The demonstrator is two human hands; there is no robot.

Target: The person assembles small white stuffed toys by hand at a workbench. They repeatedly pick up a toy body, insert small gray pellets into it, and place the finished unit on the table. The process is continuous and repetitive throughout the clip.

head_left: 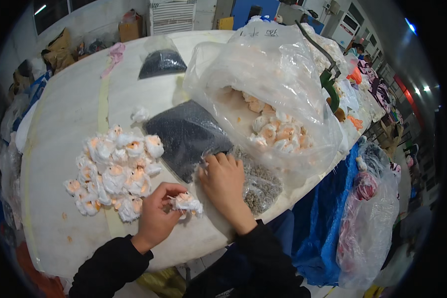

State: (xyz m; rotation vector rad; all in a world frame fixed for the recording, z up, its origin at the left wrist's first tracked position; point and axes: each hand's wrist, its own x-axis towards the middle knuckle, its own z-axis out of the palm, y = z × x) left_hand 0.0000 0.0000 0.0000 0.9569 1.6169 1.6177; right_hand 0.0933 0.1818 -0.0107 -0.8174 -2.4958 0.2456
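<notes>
My left hand [157, 214] pinches a small white and peach plush piece [187, 203] between thumb and fingers, just above the table. My right hand [224, 180] reaches down where a clear bag of dark beads [186, 131] meets a clear bag of grey-brown pellets [260, 188]. Its fingers curl downward, and their tips are hidden, so what they grip does not show. To the left of my hands lies a heap of similar white and peach plush pieces [115, 174]. A single white piece [140, 114] sits apart, beyond the heap.
A large clear plastic bag [263, 64] with more plush pieces [281, 130] lies open on the pale table [59, 144]. Farther back are another bag of dark beads [162, 63] and a pink cloth [115, 57]. Blue sheeting [310, 218] and filled plastic bags [365, 228] stand along the right edge.
</notes>
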